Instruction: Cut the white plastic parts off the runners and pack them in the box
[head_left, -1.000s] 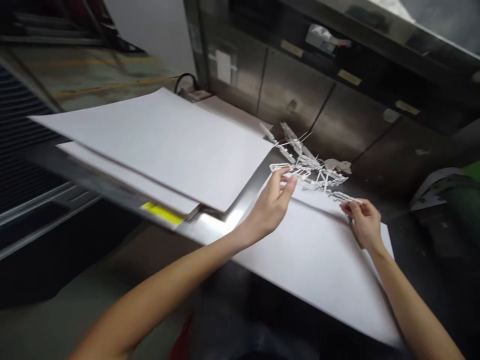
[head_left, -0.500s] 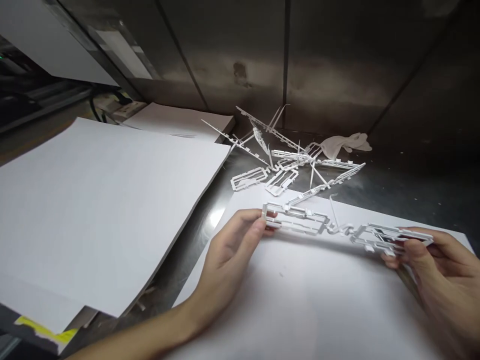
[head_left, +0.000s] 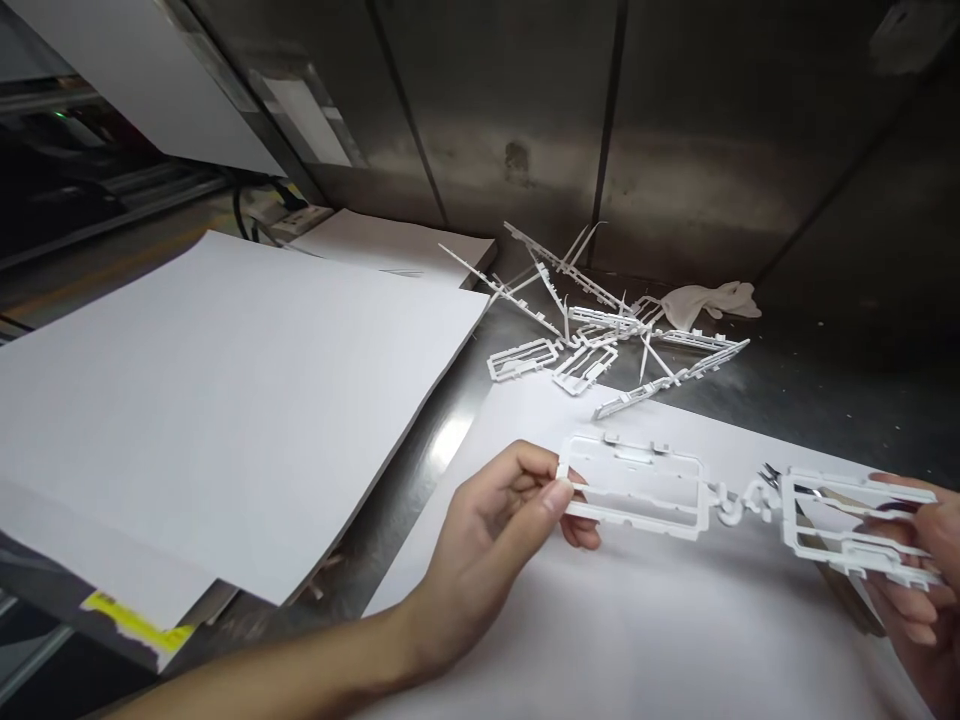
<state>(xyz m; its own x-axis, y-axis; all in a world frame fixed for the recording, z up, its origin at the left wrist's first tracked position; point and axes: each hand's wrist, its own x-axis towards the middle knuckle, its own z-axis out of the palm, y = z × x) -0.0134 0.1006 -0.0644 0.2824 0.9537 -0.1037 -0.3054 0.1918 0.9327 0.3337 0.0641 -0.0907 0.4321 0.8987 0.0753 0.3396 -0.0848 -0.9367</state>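
Observation:
Between my hands is a white plastic moulded part [head_left: 703, 500], made of two rectangular frames joined by a short curled runner. My left hand [head_left: 487, 545] pinches the outer end of the left frame between thumb and fingers. At the right edge of the view, my right hand [head_left: 926, 630] grips the outer end of the other frame and is partly cut off. The part is held above a white sheet [head_left: 637, 630]. Behind the right frame show the metal tips of a tool [head_left: 769, 477], mostly hidden.
Beyond the sheet lies a tangled pile of similar white plastic frames [head_left: 600, 318] on the metal table. A white glove [head_left: 709, 303] rests behind it. Large white sheets [head_left: 247, 400] are stacked at the left. A dark metal wall [head_left: 525, 110] closes off the back.
Both hands have moved right and slightly down in view with the part. Its frames have tilted to face me more. The view itself has shifted a little.

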